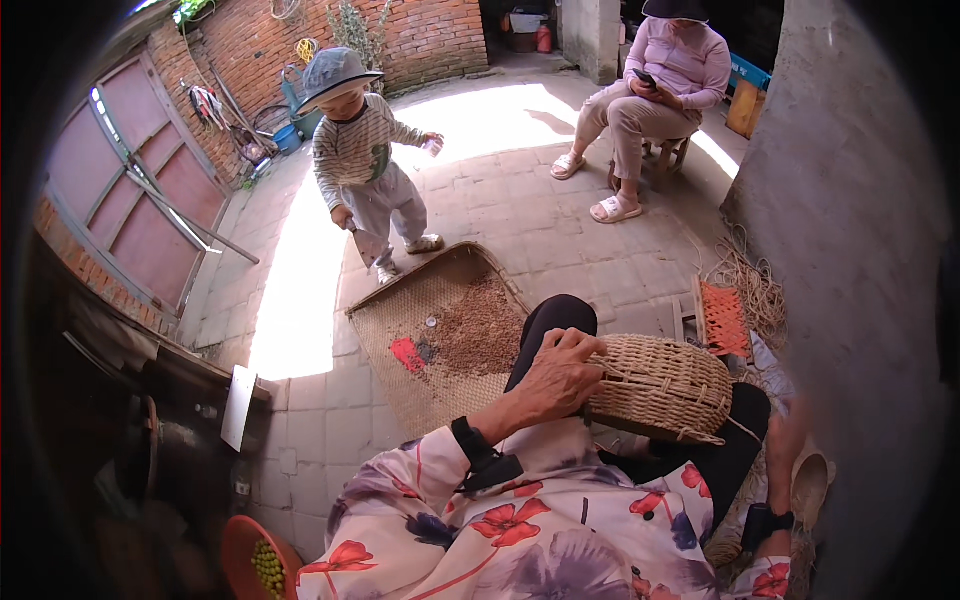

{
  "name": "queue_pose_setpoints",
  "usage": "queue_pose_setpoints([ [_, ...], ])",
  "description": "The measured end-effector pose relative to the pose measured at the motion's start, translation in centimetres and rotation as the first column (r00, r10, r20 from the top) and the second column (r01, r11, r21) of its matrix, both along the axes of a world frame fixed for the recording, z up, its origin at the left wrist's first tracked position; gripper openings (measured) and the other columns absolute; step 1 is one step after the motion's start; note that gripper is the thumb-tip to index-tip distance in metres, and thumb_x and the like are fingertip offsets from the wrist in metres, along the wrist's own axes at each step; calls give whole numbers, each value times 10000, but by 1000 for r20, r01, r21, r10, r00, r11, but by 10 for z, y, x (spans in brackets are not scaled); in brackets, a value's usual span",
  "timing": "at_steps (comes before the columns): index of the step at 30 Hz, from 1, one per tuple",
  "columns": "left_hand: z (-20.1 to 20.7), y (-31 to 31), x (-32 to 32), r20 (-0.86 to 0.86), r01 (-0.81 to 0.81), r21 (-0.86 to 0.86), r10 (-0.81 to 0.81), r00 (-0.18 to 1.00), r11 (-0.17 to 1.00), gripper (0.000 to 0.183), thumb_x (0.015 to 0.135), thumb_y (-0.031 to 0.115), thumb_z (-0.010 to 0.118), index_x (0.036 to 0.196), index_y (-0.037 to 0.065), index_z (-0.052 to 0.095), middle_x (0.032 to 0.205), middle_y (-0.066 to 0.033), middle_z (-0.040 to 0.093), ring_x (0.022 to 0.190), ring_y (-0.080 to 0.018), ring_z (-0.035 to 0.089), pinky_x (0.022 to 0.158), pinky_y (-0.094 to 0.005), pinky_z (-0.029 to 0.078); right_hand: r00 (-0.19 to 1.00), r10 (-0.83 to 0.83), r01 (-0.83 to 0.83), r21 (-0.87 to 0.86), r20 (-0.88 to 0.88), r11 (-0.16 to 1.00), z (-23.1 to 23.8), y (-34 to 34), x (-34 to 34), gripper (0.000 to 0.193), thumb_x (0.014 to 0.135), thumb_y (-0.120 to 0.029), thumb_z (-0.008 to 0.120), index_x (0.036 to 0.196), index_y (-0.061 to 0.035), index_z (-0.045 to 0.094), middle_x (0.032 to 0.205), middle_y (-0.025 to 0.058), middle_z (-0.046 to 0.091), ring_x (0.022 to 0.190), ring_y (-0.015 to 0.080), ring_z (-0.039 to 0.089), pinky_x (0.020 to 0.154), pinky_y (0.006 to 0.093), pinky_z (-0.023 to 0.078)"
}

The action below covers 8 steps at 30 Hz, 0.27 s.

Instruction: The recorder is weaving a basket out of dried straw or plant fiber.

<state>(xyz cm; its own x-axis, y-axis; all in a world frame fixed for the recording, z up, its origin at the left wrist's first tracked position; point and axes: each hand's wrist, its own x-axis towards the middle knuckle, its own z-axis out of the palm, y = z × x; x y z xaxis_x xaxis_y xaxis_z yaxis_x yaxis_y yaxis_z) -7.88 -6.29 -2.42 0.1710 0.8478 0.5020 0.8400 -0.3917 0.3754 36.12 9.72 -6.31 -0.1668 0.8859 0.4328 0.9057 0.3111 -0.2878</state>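
A woven straw basket lies tilted across my lap, a loose strand trailing from its right end. My left hand is closed over its left edge, fingers curled around the weave. My right hand reaches down beside my right knee near the wall; it is smeared and its fingers cannot be made out. Close to it, a heap of straw cord lies along the wall, next to a small seat with orange webbing.
Ahead lies a woven tray holding small brown kernels and a red scrap. A child stands behind it, holding a flat blade-like tool. Another person sits on a stool with a phone. An orange bowl of green fruit is lower left.
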Motion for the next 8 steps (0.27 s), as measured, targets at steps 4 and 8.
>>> queue_pose_setpoints([
  [4,3,-36,-58,-116,-173,-215,151,982,961,220,820,308,714,758,97,712,1181,-66,574,1097,-254,469,971,-444,317,998,40,-37,48,-54,998,-4,-3,-19,284,803,-55,623,1076,-7,558,1068,164,563,1049,360,545,903,452,425],
  [8,18,-30,-33,-37,-15,-245,6,999,969,276,815,377,725,794,102,737,1260,-88,563,1165,-264,454,1019,-446,299,988,38,-42,-21,-153,999,-32,6,-25,264,816,-67,618,1074,-38,570,1068,159,566,1058,345,546,926,465,409],
])
